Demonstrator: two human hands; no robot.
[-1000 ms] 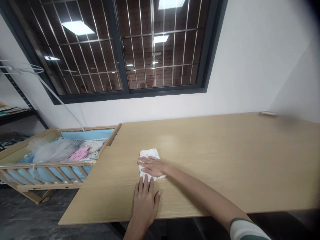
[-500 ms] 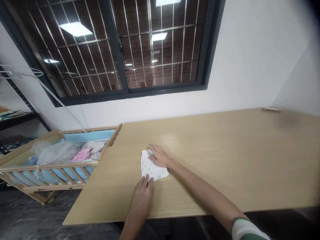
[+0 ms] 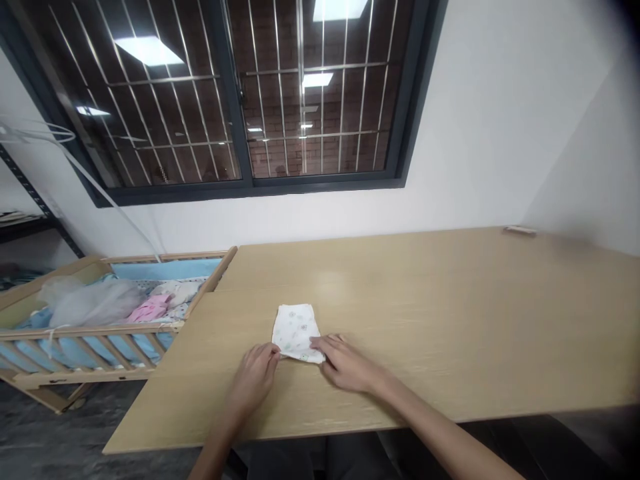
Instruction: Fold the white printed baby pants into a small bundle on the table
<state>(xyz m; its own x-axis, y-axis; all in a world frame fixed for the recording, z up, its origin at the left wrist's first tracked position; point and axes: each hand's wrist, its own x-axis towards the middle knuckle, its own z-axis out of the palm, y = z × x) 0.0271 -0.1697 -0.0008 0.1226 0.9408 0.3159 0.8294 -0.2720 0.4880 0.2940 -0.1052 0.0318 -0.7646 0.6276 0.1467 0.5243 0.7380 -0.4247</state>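
A small folded white cloth (image 3: 296, 330) with a faint green print lies on the light wooden table (image 3: 450, 313). My left hand (image 3: 254, 377) rests at the cloth's near left corner, fingers curled onto its edge. At the near right corner my right hand (image 3: 345, 363) lies on the table with fingertips touching the cloth's edge. Both hands sit at the cloth's near side, and most of the cloth is uncovered.
A wooden baby crib (image 3: 100, 327) stands to the left of the table, holding blue bedding, a pink garment (image 3: 150, 308) and a crumpled clear plastic bag (image 3: 90, 300). A barred window (image 3: 240, 100) is on the wall behind. A small flat object (image 3: 520, 230) lies at the table's far right.
My right hand slid off the top of the cloth and came back to its near right corner. My left hand moved up to the near left corner. The camera shifted slightly.
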